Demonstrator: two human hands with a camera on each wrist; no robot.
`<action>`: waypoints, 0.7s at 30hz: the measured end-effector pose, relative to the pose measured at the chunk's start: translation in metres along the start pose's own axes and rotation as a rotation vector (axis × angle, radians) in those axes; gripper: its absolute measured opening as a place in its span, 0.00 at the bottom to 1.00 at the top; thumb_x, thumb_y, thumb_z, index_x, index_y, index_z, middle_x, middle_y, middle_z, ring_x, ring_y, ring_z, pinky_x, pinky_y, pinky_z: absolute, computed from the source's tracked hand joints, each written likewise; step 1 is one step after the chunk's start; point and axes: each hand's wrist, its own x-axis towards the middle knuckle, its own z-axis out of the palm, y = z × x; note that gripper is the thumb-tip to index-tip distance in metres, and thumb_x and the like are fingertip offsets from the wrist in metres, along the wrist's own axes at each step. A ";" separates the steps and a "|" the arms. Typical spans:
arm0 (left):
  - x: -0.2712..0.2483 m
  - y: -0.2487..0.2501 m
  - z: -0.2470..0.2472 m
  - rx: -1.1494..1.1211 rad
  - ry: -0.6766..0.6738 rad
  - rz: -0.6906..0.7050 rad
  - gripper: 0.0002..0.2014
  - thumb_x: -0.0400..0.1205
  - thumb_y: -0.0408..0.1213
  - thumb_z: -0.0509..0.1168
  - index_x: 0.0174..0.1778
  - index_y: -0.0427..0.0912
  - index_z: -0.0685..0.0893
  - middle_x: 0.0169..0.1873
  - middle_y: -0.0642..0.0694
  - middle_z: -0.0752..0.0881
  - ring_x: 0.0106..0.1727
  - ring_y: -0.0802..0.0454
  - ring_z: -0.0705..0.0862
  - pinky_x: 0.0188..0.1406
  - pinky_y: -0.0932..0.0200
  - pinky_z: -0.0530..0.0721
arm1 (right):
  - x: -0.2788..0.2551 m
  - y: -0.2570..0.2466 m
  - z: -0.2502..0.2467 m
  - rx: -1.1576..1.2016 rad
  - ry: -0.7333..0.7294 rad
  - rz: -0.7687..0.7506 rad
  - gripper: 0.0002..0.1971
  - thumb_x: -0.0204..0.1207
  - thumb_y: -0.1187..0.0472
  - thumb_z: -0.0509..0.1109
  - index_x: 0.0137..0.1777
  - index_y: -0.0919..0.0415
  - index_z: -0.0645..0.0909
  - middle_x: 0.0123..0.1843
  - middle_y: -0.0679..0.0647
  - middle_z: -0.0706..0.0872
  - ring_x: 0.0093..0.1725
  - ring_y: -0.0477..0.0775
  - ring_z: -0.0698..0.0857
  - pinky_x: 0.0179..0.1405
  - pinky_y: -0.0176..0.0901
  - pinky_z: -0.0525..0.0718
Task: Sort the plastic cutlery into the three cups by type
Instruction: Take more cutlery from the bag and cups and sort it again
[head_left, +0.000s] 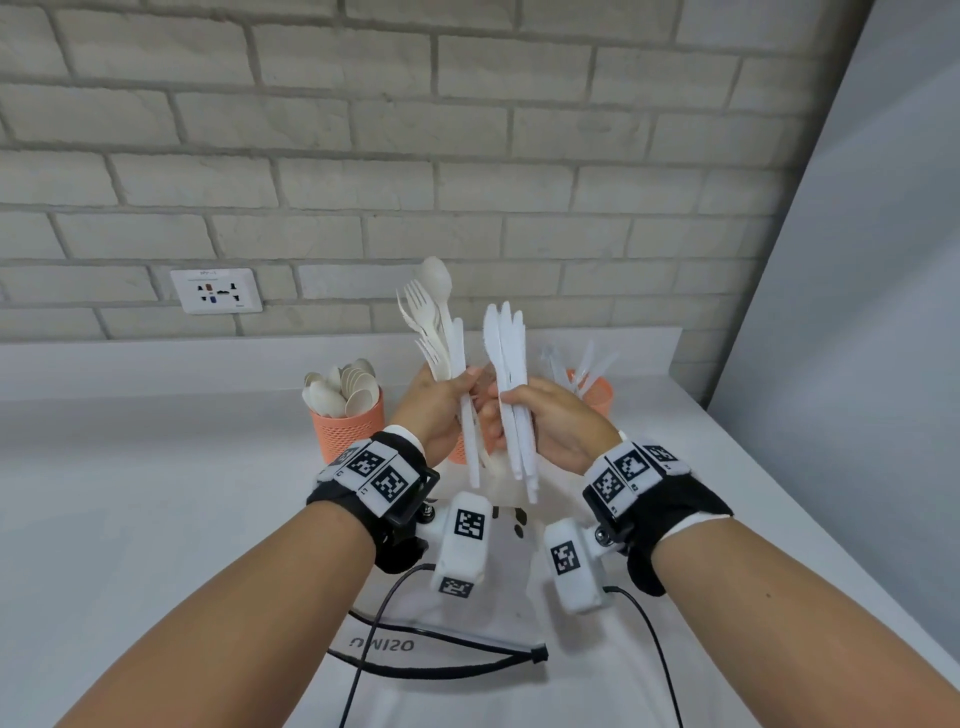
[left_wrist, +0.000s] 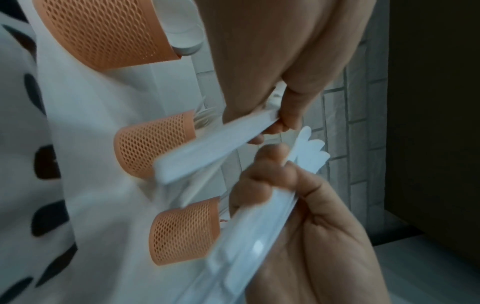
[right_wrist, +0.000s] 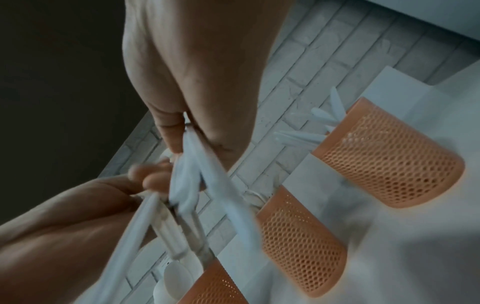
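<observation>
The left hand (head_left: 436, 410) grips a mixed bundle (head_left: 441, 332) of forks, a spoon and a knife, fingers curled round the handles, heads up. Just beside it the right hand (head_left: 550, 421) grips a bunch of knives (head_left: 506, 353), blades upward. Both hands are raised above the white counter (head_left: 156, 493). Behind them stand three orange mesh cups: the left cup (head_left: 348, 426) is full of spoons, the middle cup (left_wrist: 155, 148) is mostly hidden in the head view, and the right cup (head_left: 597, 392) holds knives.
</observation>
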 end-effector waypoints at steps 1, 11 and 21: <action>0.001 -0.001 0.003 -0.008 0.006 0.006 0.10 0.84 0.26 0.57 0.60 0.38 0.71 0.30 0.42 0.79 0.25 0.51 0.82 0.29 0.56 0.85 | -0.001 0.000 -0.003 -0.005 0.016 -0.021 0.07 0.81 0.70 0.57 0.50 0.66 0.76 0.32 0.57 0.79 0.27 0.51 0.78 0.26 0.38 0.77; 0.005 -0.010 0.032 -0.081 0.026 0.027 0.14 0.83 0.26 0.59 0.63 0.42 0.74 0.43 0.43 0.84 0.40 0.51 0.87 0.31 0.59 0.88 | 0.002 0.005 -0.014 -0.375 0.119 -0.213 0.13 0.69 0.72 0.75 0.36 0.58 0.74 0.25 0.50 0.75 0.20 0.43 0.73 0.16 0.33 0.68; 0.016 -0.024 0.042 -0.075 0.122 -0.122 0.12 0.86 0.43 0.56 0.53 0.37 0.78 0.35 0.42 0.82 0.28 0.50 0.85 0.26 0.58 0.84 | -0.007 0.007 -0.051 -0.480 -0.019 -0.075 0.07 0.78 0.68 0.67 0.45 0.54 0.80 0.22 0.43 0.80 0.23 0.42 0.75 0.23 0.34 0.70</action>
